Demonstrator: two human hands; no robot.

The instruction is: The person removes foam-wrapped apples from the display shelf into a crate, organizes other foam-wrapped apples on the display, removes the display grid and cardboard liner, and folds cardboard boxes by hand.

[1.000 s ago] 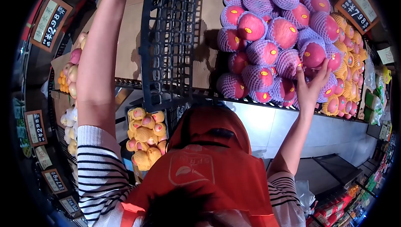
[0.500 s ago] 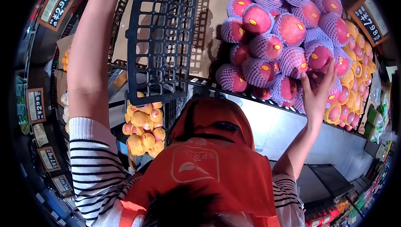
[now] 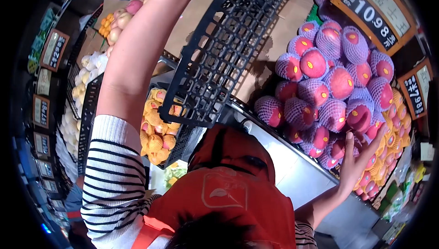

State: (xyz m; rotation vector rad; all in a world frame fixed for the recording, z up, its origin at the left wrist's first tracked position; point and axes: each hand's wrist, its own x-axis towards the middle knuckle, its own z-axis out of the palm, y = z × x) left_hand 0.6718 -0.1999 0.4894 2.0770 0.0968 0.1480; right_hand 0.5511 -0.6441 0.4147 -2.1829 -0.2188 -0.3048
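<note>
Red apples in purple foam nets [image 3: 340, 82] are piled on the right side of the display. My right hand [image 3: 353, 169] is at the pile's near right edge, fingers spread, its fingertips against the front apples. My left arm [image 3: 141, 52] reaches up past the top edge, where the hand is mostly cut off and its fingers are hidden. Close to that wrist, a black plastic crate [image 3: 194, 73] with a grid of holes stands tilted on its side, left of the apples. Whether my left hand grips the crate cannot be seen.
Yellow-netted fruit lies right of the apples [image 3: 379, 159] and below the crate [image 3: 157, 132]. Brown cardboard [image 3: 270, 31] lines the shelf behind the crate. Price signs [image 3: 372, 13] stand around the display. White-wrapped fruit [image 3: 84, 79] is at the left. My red apron [image 3: 228, 198] fills the lower middle.
The view has turned, so the crate and apples appear farther right and lower. My left forearm now slants closer to the crate's top. My right hand stays against the front apples.
</note>
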